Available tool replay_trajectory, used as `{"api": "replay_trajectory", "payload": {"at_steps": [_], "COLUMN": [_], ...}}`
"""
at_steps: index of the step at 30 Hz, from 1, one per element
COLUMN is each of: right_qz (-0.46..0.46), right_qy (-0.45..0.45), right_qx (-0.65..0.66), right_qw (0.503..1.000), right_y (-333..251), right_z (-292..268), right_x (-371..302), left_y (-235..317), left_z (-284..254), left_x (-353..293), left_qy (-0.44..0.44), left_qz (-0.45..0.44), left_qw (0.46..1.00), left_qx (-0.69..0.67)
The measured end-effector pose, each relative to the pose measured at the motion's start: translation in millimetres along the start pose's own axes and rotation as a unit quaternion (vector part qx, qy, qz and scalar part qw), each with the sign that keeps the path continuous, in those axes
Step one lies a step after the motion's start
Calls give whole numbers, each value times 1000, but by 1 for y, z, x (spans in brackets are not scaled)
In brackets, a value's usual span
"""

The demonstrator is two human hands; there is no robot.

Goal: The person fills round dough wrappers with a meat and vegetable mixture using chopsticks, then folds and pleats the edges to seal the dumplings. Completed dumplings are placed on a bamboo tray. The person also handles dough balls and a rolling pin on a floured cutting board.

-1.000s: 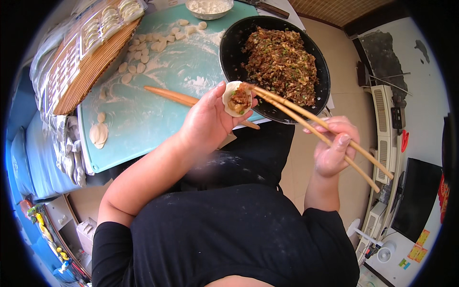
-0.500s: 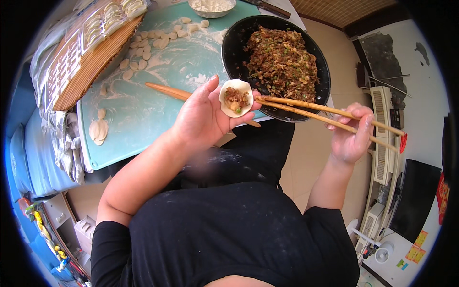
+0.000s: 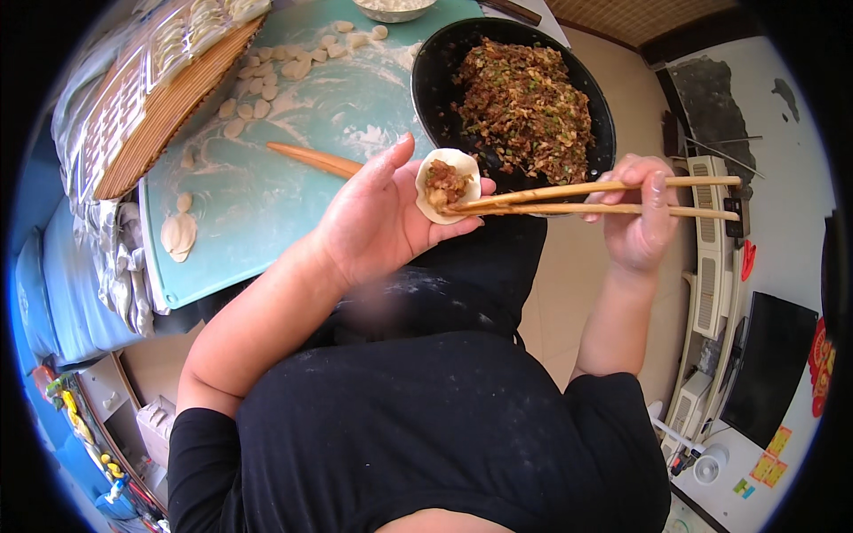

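Note:
My left hand (image 3: 384,209) is palm up, its thumb spread away, holding a round dumpling wrapper (image 3: 427,207) on its fingers. A small heap of brown meat filling (image 3: 446,183) sits on the wrapper. In my right hand (image 3: 641,218) is a pair of long wooden chopsticks (image 3: 555,192); their tips touch the lower side of that filling. Just beyond my hands stands a black pan (image 3: 430,98) with a large mound of chopped filling (image 3: 524,111). A wooden rolling pin (image 3: 311,159) lies on the mat, partly hidden behind my left hand.
The floury green mat (image 3: 267,200) bears several small dough pieces (image 3: 293,67) and some flattened rounds (image 3: 179,234). At the left, a reed tray (image 3: 178,124) carries plastic trays with dumplings (image 3: 182,40). A metal bowl of flour (image 3: 394,12) stands at the far edge.
My right hand has moved left and slightly up, and the chopsticks have swung flatter. Their tips have gone from the wrapper's right edge onto the filling. The wrapper has shifted slightly right.

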State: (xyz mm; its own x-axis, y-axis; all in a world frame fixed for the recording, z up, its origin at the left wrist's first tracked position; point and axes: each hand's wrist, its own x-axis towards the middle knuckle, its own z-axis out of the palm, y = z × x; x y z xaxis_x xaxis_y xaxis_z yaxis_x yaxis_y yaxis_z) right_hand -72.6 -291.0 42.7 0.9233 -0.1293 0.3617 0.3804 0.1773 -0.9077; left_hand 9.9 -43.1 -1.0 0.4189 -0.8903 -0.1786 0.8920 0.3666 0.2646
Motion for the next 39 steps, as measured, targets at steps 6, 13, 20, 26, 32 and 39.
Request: {"api": "replay_trajectory", "payload": {"at_steps": [6,13,20,26,32,39], "right_qz": [7,13,21,28,48,58], "right_qy": [34,74,155,179,185,169], "right_qx": [5,5,81,54,45,36], "right_qw": [999,997,984,982,981,983], "right_y": [5,13,25,34,34,34], "right_z": [0,2,19,27,32,36], "right_x": [4,-1,-5,-17,-18,-18], "left_y": [-2,-1,-3,-1,1,2], "left_z": [5,3,1,2,0,1], "left_x": [-2,-4,-5,-7,-10,-12], "left_qy": [39,36,39,59,72,69], "left_qz": [10,37,78,108,138,142], "left_qw": [999,999,996,992,988,987], "left_qx": [4,-2,28,9,-1,0]}}
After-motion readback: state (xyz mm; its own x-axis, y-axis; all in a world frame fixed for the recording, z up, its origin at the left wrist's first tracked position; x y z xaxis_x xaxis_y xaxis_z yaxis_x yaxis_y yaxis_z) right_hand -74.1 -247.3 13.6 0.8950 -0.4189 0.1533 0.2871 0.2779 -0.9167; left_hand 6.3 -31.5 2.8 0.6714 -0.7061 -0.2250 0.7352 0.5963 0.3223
